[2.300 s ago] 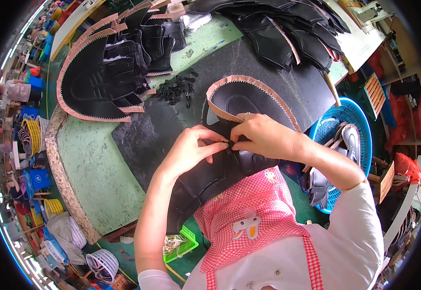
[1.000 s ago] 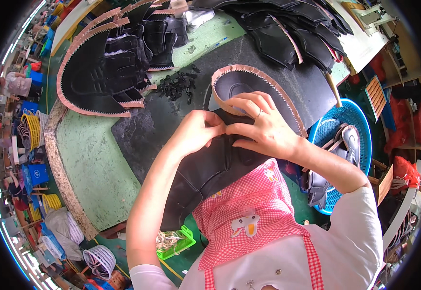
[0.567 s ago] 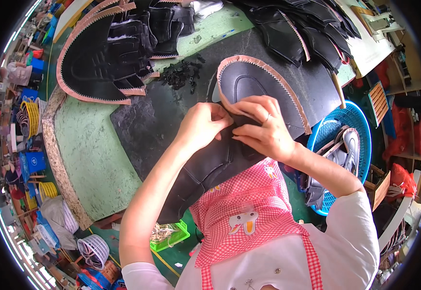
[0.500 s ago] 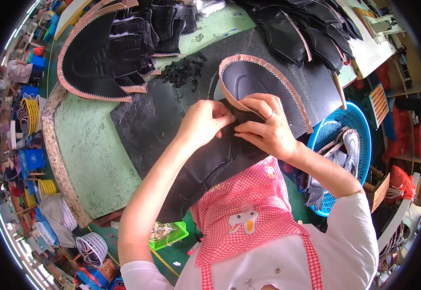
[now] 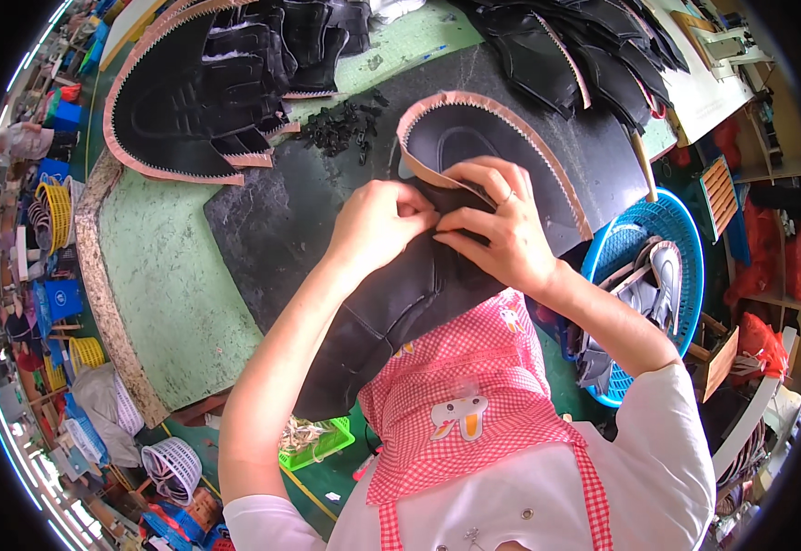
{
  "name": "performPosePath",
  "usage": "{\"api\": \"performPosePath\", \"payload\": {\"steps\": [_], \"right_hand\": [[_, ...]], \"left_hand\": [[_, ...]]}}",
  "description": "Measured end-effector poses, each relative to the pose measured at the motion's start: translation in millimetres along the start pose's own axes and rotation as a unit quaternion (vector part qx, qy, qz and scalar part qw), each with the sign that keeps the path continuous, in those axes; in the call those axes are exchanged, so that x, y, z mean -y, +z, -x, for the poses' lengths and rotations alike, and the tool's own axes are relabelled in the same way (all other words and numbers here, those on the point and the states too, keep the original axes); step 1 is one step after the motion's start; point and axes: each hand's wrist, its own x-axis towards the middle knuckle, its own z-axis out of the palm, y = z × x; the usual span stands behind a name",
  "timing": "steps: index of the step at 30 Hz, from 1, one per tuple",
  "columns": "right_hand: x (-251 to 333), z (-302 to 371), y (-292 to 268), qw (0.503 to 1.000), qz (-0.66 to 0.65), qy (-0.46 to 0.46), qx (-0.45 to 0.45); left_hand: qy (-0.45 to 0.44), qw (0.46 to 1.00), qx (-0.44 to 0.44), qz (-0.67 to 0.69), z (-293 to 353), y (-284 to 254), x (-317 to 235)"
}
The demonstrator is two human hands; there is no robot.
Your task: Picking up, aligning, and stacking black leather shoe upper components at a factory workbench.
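Note:
A black leather shoe upper [image 5: 524,151] lies at the middle of the bench, its curved edge trimmed with a tan strip and pale zigzag stitching. My left hand [image 5: 377,225] pinches the upper's dark folded part between thumb and fingers. Right beside it, my right hand [image 5: 502,220] grips the same part, fingers over the tan edge. Whatever lies between the fingertips is too small and dark to make out. Beyond my left hand is a loose heap of small black pieces [image 5: 341,129].
Stacked black uppers lie at the far left [image 5: 171,101] and far right [image 5: 557,55]. A black mat [image 5: 253,239] covers part of the green bench top [image 5: 171,303]. To my right stands a blue basket [image 5: 690,303] holding grey shoe parts; a green basket [image 5: 332,441] sits below the bench.
Both hands and the upper have shifted slightly left and away from me, partly with the whole view. The grip of both hands on the upper stays much the same.

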Motion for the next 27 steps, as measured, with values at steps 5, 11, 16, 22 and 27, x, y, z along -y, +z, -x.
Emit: {"api": "performPosePath", "payload": {"steps": [5,11,16,22,27], "right_hand": [[39.6,35.7,-4.5,0.998,-0.056,-0.002,0.036],[26.6,44.0,-53.7,0.991,-0.054,0.117,0.032],[-14.1,81.2,-85.7,0.877,-0.208,0.432,-0.036],[7.5,103.3,-74.3,0.792,-0.227,0.53,0.201],[19.8,108.4,-51.7,0.778,-0.353,0.492,0.165]], "left_hand": [[0.0,0.998,-0.056,0.033,0.5,2.2,5.9],[0.089,0.994,-0.067,0.001,6.0,5.5,17.3],[0.091,0.993,-0.069,0.024,7.1,8.6,18.0],[0.094,0.994,-0.055,0.024,8.5,2.4,16.3],[0.086,0.993,-0.064,0.044,5.6,5.0,14.7]]}}
